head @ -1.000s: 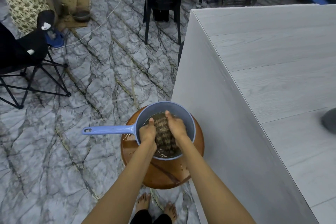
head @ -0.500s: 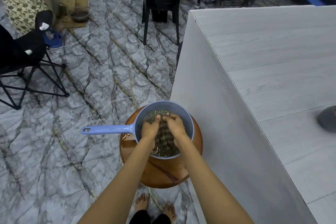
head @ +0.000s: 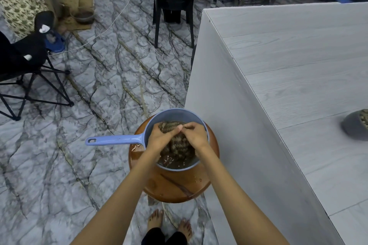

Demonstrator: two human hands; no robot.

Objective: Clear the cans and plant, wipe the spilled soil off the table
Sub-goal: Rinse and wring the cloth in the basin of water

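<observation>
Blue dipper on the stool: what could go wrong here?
1. The blue dipper holds dirty water and overhangs the round wooden stool; pressing the cloth could tip it.
2. Both hands, left and right, wringing it may splash more onto the already wet stool and the marble floor.

table [head: 298,61] wall right, open floor [head: 89,155] left

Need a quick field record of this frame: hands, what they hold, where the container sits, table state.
left hand: gripping the cloth, in the dipper
right hand: gripping the same cloth
cloth: wet, knitted-looking, bunched between both hands
dipper: blue, long handle pointing left, holds murky water
stool: round, wooden, dipper sits on it, beside the table
table: grey wood-grain top; grey object at right edge, cut off
soil on table: none visible in view
</observation>
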